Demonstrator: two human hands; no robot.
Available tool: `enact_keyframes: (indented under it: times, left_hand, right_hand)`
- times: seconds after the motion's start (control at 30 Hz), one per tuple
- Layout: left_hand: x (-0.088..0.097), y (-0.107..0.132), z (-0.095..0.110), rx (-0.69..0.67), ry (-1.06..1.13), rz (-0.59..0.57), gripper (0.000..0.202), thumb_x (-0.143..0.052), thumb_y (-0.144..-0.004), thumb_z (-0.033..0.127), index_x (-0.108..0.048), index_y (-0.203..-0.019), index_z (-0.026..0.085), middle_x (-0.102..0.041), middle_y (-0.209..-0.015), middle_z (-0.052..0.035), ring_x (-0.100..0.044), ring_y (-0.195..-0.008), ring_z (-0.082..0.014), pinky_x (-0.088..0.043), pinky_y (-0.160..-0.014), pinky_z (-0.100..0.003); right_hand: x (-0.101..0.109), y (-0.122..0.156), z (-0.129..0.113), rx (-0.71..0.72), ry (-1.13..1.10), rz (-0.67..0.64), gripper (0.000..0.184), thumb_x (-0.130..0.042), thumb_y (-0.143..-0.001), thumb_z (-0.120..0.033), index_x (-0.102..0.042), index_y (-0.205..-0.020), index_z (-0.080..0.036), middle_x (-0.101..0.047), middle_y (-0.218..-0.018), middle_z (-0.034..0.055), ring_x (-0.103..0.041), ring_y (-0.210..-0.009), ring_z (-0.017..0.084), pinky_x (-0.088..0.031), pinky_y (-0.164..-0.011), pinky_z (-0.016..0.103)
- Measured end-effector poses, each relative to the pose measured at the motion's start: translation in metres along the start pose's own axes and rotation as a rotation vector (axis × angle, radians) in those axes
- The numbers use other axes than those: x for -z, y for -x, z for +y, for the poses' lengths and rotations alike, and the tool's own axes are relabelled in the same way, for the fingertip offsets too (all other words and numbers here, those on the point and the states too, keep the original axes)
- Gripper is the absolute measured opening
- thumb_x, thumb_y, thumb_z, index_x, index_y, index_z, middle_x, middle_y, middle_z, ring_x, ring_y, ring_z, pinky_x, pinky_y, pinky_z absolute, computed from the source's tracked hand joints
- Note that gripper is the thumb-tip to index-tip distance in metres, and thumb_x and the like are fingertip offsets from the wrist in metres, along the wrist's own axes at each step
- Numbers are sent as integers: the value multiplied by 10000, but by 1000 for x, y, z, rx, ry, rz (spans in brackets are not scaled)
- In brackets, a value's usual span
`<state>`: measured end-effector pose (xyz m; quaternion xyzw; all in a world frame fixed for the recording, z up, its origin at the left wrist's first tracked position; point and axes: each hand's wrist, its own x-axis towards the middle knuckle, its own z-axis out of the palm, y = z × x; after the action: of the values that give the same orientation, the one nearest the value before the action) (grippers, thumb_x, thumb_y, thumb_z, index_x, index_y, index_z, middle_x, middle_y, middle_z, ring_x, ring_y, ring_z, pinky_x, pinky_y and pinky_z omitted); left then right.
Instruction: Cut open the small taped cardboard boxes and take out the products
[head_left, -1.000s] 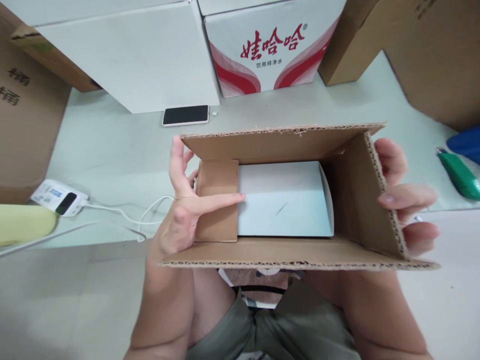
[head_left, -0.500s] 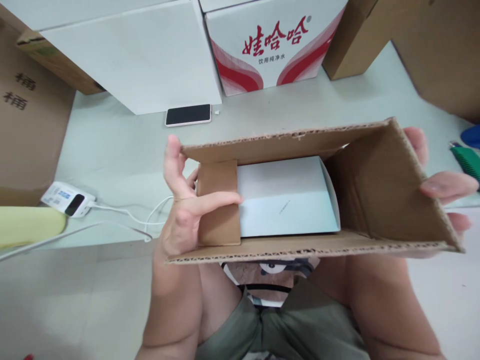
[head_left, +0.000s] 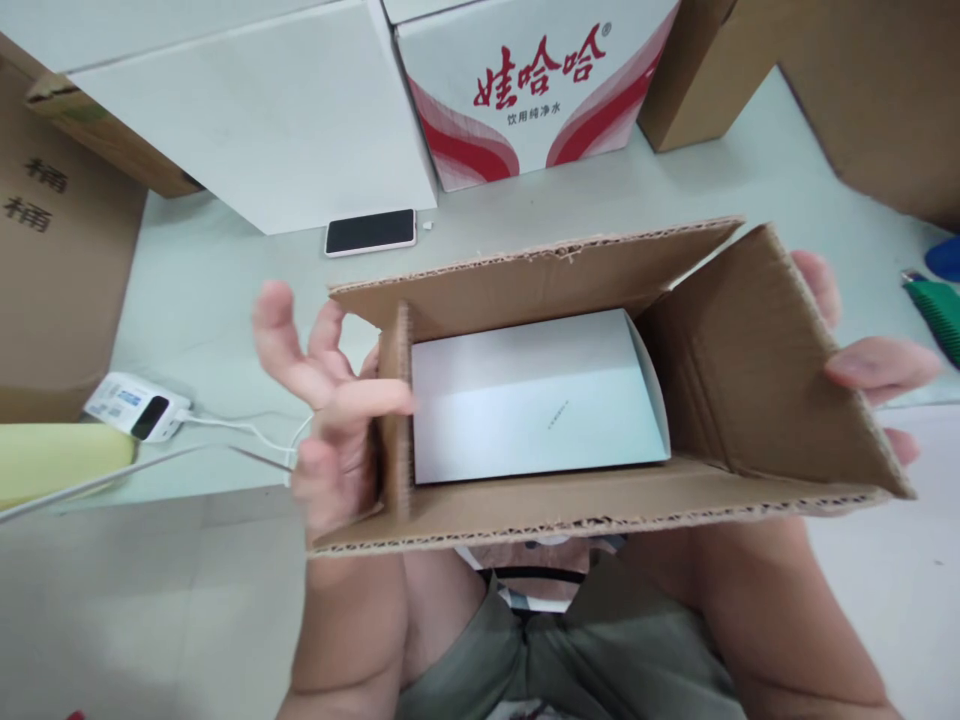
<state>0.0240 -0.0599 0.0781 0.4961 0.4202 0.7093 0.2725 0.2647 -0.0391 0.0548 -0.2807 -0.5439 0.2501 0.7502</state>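
An open cardboard box point(head_left: 600, 510) is held up over my lap, its opening facing me. Inside it lies a pale blue-white box point(head_left: 525, 400) with small print on its face. At the left end, my left hand point(head_left: 330, 430) has one finger hooked over the edge of a short flap point(head_left: 395, 420), which stands up on edge; its other fingers are partly spread. My right hand point(head_left: 877, 365) grips the right end flap point(head_left: 765, 370) from outside, thumb over the edge and some fingers hidden behind.
On the pale table point(head_left: 225, 290) lie a phone point(head_left: 371, 232) and a white device point(head_left: 139, 408) with a cable. A white box point(head_left: 255, 110), a red-and-white water carton point(head_left: 540, 100) and brown cartons point(head_left: 705, 80) stand behind. A green object point(head_left: 934, 315) lies at right.
My left hand has moved left and swung the short flap from lying over the inner box to standing upright. More of the inner box shows. The right hand keeps its hold.
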Motion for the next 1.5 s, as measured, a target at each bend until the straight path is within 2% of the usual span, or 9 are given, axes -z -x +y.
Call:
enact_keyframes:
  times: [0.17,0.33,0.53,0.63,0.73,0.83,1.13,1.3,1.5]
  left_hand:
    - [14,-7,-5,-133,87,70,265,-644,-830,575,-695,-712,343,-499,-1464,140,-552,-1380,-354,-399,-1255,-575]
    - [40,-29,-4,-191,-56,-48,261,-727,-720,557,-665,-696,305,-597,-1347,61,-644,-1230,-307,-484,-1176,-541]
    - [23,-43,43,-442,-341,-3,352,-829,-652,467,-566,-645,232,-620,-768,-4,-660,-772,-198,-589,-767,-411]
    - [-5,-31,91,-463,-681,-248,96,-722,-820,268,-668,-748,236,-678,-732,6,-651,-677,-163,-524,-653,-325]
    - [-37,-28,127,-270,-1158,-779,127,-608,-920,221,-708,-842,238,-747,-753,20,-659,-633,-145,-489,-590,-275]
    - [-66,-41,135,-110,-1370,-1179,280,-490,-969,293,-728,-834,236,-785,-804,-2,-683,-673,-174,-498,-627,-287]
    - [-89,-63,130,82,-1450,-1382,364,-417,-917,216,-779,-907,255,-798,-1190,-16,-732,-1120,-268,-591,-918,-398]
    - [-82,-62,133,88,-1382,-1515,298,-495,-859,194,-774,-758,210,-448,-1664,-6,-617,-1357,-342,-576,-1044,-476]
    - [-87,-52,121,87,-1416,-1575,421,-662,-889,425,-684,-1290,299,-89,-1788,-13,-79,-1639,-463,-429,-1189,-621]
  right_hand:
    - [4,2,1,-11,-14,-27,266,-431,-931,-568,-521,-894,-320,-647,-1406,-101,-563,-1408,300,-434,-1124,630]
    - [5,3,3,-46,-79,-23,264,-464,-933,-552,-484,-892,-292,-618,-1436,-67,-543,-1429,291,-356,-1207,614]
    - [16,8,7,-103,-181,-102,350,-505,-923,-663,-542,-956,-317,-544,-1480,-34,-495,-1460,327,-431,-1169,626]
    - [25,11,8,-112,-171,-145,441,-520,-901,-741,-542,-982,-308,-509,-1502,2,-489,-1458,362,-418,-1172,669]
    - [31,12,9,-128,-158,-191,519,-499,-885,-804,-549,-1018,-304,-489,-1518,24,-481,-1463,374,-403,-1182,682]
    - [33,10,10,-143,-130,-212,554,-447,-898,-832,-552,-1048,-308,-472,-1528,25,-468,-1479,366,-392,-1191,682]
    - [35,7,9,-127,-148,-234,530,-435,-929,-794,-562,-1114,-315,-460,-1537,57,-464,-1477,344,-400,-1203,635]
    - [34,3,6,-128,-137,-253,530,-463,-921,-785,-589,-1100,-302,-468,-1518,75,-453,-1481,353,-372,-1225,648]
    - [30,6,4,-151,-125,-266,479,-540,-900,-766,-619,-1053,-319,-471,-1527,53,-418,-1515,334,-364,-1261,605]
